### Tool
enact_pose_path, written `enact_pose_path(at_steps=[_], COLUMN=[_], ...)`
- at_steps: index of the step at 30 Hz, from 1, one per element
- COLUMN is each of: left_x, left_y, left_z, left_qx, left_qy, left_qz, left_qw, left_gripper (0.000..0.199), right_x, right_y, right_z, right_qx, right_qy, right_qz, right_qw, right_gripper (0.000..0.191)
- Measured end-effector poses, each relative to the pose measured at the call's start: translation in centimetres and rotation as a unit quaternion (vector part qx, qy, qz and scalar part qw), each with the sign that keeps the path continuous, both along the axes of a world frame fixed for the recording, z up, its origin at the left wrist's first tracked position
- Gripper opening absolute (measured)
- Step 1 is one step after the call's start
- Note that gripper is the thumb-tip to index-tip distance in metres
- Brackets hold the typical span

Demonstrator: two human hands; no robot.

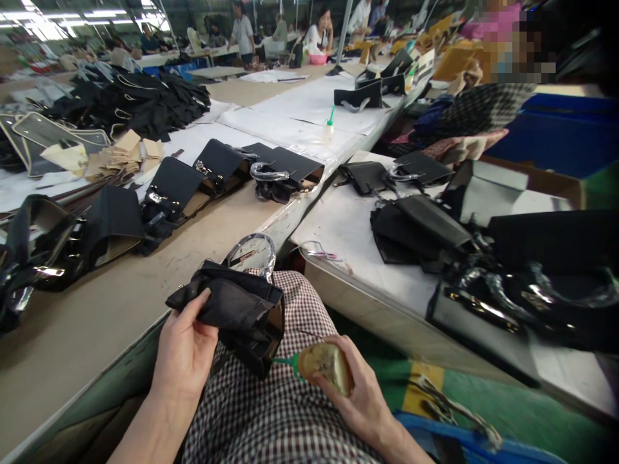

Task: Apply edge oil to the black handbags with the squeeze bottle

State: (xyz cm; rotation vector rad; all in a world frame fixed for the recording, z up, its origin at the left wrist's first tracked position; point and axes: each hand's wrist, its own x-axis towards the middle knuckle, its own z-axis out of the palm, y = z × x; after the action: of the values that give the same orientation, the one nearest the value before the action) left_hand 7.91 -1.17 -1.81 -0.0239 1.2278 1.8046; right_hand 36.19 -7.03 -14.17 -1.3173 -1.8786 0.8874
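Observation:
My left hand point(189, 345) is closed on a black handbag point(242, 303), its thumb pressed on the dark lining that is folded out. The bag lies over my checked lap, with its plastic-wrapped handle point(271, 251) pointing away from me. In my right hand point(355, 390) is a squeeze bottle point(326, 366) of yellowish stuff, lying on its side with the fingers wrapped around it. Its green nozzle point(290, 362) points left and meets the bag's lower edge; whether the tip touches or goes inside, I cannot tell.
Several black handbags point(178, 183) line the left table point(207, 241). More bags point(420, 225) cover the right table point(333, 225). A white bottle with a green tip point(329, 129) stands farther back. Black pieces point(130, 96) are heaped at far left. A person point(474, 109) sits at right.

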Motion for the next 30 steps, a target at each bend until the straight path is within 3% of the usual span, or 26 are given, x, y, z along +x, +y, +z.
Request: enact_pose_path(at_steps=[3, 8, 13, 17, 21, 27, 30], left_x=[-0.1, 0.1, 0.6, 0.9, 1.2, 0.8, 0.3], left_y=[0.0, -0.5, -1.8, -3.4, -5.0, -7.1, -8.4], left_z=[-0.1, 0.0, 0.9, 1.4, 1.4, 1.2, 0.6], left_qx=[0.003, 0.007, 0.002, -0.004, -0.037, -0.096, -0.139], left_qy=[-0.006, -0.001, 0.008, 0.019, 0.031, 0.031, 0.087], left_qz=[0.003, 0.005, 0.037, 0.066, 0.096, 0.094, 0.077], left_qw=[1.0, 1.0, 0.999, 0.998, 0.994, 0.991, 0.983], left_gripper=[0.029, 0.027, 0.028, 0.03, 0.026, 0.025, 0.028], right_x=[0.0, 0.2, -0.1, 0.2, 1.0, 1.3, 0.8], right_y=[-0.4, -0.6, -0.5, 0.5, 2.0, 3.2, 3.3], right_z=[-0.3, -0.7, -0.2, 0.2, 0.7, 1.2, 0.9], right_qx=[-0.007, 0.018, -0.038, -0.109, -0.117, -0.12, -0.095], right_qy=[0.0, 0.004, 0.031, 0.106, 0.166, 0.142, 0.098], right_qz=[-0.002, -0.072, -0.021, -0.1, -0.151, -0.092, -0.041], right_qw=[1.0, 0.997, 0.999, 0.983, 0.967, 0.978, 0.99], right_gripper=[0.043, 0.046, 0.043, 0.047, 0.049, 0.047, 0.044])
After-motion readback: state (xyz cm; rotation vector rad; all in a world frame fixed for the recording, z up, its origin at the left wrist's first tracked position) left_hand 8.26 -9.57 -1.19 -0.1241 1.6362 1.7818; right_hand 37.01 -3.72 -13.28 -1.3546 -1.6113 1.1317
